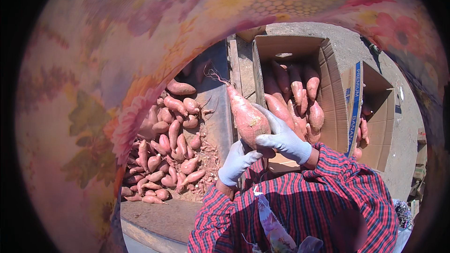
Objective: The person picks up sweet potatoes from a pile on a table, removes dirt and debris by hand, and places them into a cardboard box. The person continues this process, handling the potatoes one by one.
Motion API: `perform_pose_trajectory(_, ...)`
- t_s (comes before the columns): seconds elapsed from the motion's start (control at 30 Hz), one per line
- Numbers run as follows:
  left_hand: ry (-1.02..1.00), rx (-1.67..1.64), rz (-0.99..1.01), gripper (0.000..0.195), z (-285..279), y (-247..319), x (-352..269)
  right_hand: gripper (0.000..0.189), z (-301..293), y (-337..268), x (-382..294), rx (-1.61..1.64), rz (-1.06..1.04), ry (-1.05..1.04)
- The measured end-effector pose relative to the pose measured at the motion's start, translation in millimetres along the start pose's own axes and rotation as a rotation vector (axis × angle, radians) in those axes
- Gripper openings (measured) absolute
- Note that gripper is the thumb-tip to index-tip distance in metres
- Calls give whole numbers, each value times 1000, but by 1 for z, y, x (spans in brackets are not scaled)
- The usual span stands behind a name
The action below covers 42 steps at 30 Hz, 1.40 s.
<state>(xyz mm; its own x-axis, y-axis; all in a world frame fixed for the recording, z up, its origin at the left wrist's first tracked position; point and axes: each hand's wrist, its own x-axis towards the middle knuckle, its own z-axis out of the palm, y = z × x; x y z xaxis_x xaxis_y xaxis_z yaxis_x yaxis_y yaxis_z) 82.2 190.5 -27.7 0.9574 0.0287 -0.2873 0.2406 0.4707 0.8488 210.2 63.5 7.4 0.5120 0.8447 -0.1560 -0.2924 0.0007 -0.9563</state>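
A large sweet potato (248, 117) with thin roots at its far tip is held between both gloved hands in front of me. My right hand (284, 138) grips its thick end from the right side. My left hand (239, 163) holds the near end from below, the thumb against it; part of that end is hidden by the fingers. To the left lies a heap of smaller sweet potatoes (172, 144) on a tray-like surface. On the right, an open cardboard box (335, 95) contains several large sweet potatoes (281, 107).
Farther right stands another cardboard box (379, 126) with sweet potatoes inside. A wooden strip (235, 66) runs between the dark metal surface (219, 95) and the first box. Loose roots and soil lie beside the heap. A floral fabric brim (140, 24) covers the upper and left view.
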Motion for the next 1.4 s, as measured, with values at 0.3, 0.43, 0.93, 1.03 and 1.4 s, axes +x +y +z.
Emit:
perform_pose_trajectory(0.3, 389, 59, 342, 81, 35, 13, -15, 100, -10, 23, -33, -751, -327, -88)
perform_pose_trajectory(0.43, 626, 331, 362, 53, 54, -25, -43, 94, -1, 37, -45, -302, -292, -180)
perform_pose_trajectory(0.93, 1198, 1099, -48, 68, 188, -133, -260, 76, 0, 62, -63, -1414, -667, -674)
perform_pose_trajectory(1.03, 1292, 1131, -701, 55, 201, -186, -332, 71, -4, 71, -61, -1430, -714, -651)
perform_pose_trajectory(1.4, 1480, 985, -707, 52, 161, -240, -290, 70, -1, 73, -66, -1450, -748, -623)
